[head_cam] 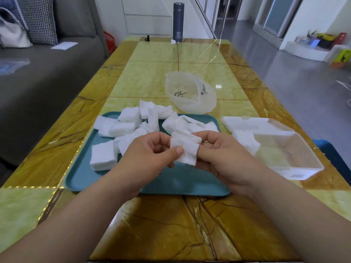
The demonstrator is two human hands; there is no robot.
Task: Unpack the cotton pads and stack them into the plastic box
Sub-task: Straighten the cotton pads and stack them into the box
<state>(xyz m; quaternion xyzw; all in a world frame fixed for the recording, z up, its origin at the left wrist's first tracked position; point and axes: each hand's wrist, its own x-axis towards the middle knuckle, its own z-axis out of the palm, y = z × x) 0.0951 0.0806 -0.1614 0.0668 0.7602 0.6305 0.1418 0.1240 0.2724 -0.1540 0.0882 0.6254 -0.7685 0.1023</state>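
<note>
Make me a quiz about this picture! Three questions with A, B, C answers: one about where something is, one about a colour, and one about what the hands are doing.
1. Where is the open plastic box?
A) on a chair
B) on the table, right of the tray
C) inside the tray

2. What colour is the tray?
A) red
B) black
C) teal

3. What are the left hand and right hand doing?
A) both holding one stack of cotton pads
B) lying flat on the table
C) clapping

Answers:
1 B, the box stands on the tabletop beside the tray's right edge.
2 C, its bare floor and rim are teal.
3 A, fingers of both hands pinch the white stack above the tray.
</note>
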